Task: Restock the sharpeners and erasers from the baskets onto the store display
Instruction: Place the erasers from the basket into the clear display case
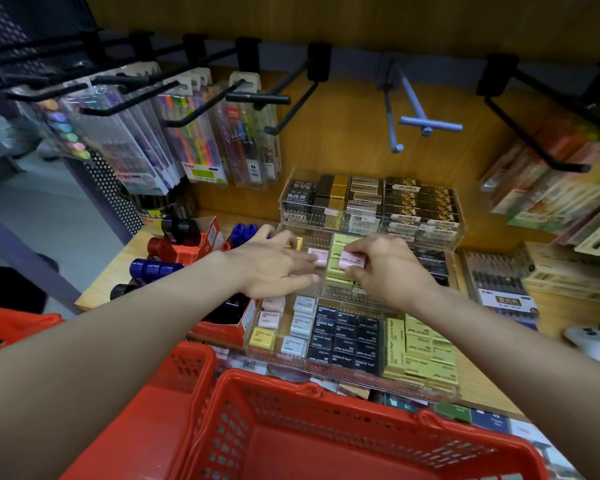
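Note:
A clear tiered acrylic display (426, 233) holds rows of boxed erasers in black, gold, yellow, pink and pale blue. Both hands reach over its middle tier. My right hand (388, 268) pinches a pink eraser (351, 260) above the yellow erasers (340, 268). My left hand (274, 268) lies flat with its fingertips touching a second pink eraser (317, 254) in the tier's left compartment. The front tier (257, 348) holds pink, yellow, pale blue, black and yellow boxes. A red basket (326, 410) sits right below my arms, its visible floor bare.
A second red basket (184, 368) stands left of the first, another (11, 323) at far left. Red cartons of blue, red and black sharpeners (174, 251) sit left of the display. Pen packs hang on black hooks (201, 109) above. Boxed pens (499, 282) lie at right.

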